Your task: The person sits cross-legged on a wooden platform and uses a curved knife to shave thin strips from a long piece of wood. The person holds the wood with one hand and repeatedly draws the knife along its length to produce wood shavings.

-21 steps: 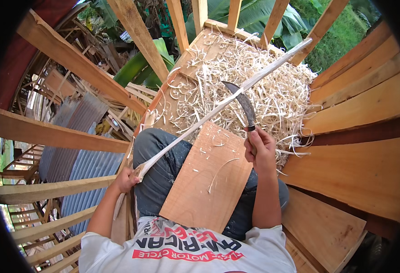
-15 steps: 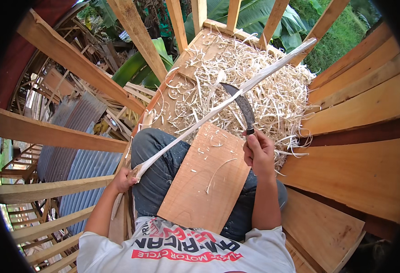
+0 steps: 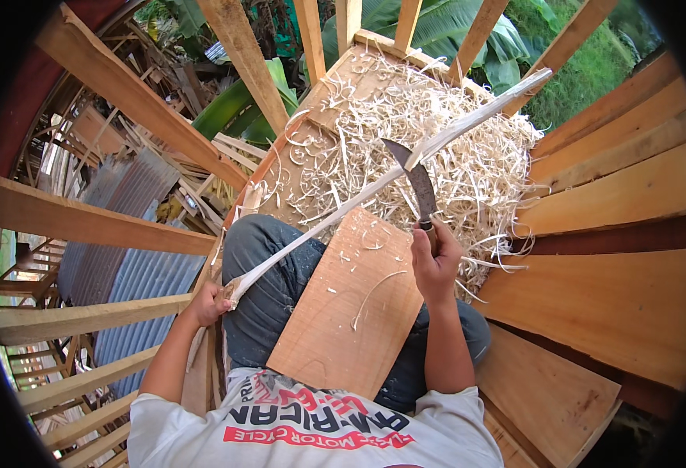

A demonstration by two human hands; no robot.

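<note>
My left hand (image 3: 210,304) is closed around the thick near end of a long, pale, whittled wooden stick (image 3: 376,188). The stick slants up and away to the right, over my left knee and the shavings beyond. My right hand (image 3: 437,257) grips the handle of a sickle-like curved knife (image 3: 422,187), its dark blade pointing away from me. Blade and stick cross beyond my knees, with the tip showing on the stick's far side; the exact contact is hard to see. A flat wooden board (image 3: 343,312) lies across my lap, with a few thin curls on it.
A thick heap of wood shavings (image 3: 468,175) covers the floor ahead. Wooden slats (image 3: 101,212) form a railing at the left and front. Broad planks (image 3: 593,292) stand along the right. Corrugated sheets (image 3: 144,273) and scrap timber lie beyond the left railing.
The knife's blade has turned, and its crossing with the stick now lies nearer the blade's tip. My right hand has shifted slightly nearer me. My left hand still holds the stick's end.
</note>
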